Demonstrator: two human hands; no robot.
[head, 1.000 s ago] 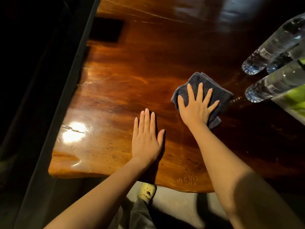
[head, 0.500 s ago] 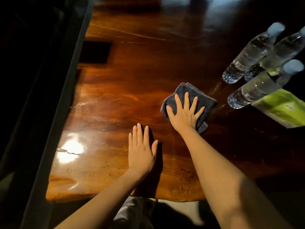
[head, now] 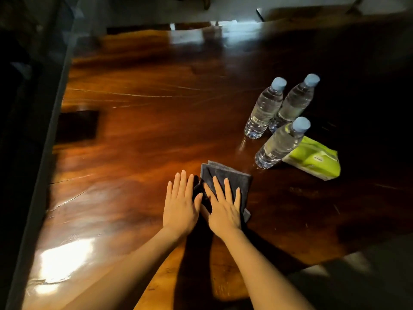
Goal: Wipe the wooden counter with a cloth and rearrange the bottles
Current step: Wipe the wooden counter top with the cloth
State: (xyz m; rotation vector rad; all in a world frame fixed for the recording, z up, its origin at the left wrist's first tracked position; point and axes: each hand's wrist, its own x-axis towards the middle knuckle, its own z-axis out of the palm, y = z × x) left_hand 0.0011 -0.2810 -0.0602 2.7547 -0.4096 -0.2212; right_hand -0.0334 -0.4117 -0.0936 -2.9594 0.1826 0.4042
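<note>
cloth point(head: 235, 176) flat under right fingers point(head: 229, 190), left fingers point(head: 183, 183) perhaps touching

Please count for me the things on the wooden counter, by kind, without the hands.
Water bottles: 3
Grey cloth: 1
Green packet: 1
Total: 5
Dark rectangle at left: unclear, not counted.

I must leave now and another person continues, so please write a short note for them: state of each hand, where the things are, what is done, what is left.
Left hand: open, flat on the counter, next to the cloth.
Right hand: open, pressing flat on the folded grey cloth.
Three bottles stand upright together at the right; a green packet lies beside the nearest one.
Done: wiping is under way; how much is unclear.
Left: finish wiping, then rearrange the bottles.
</note>
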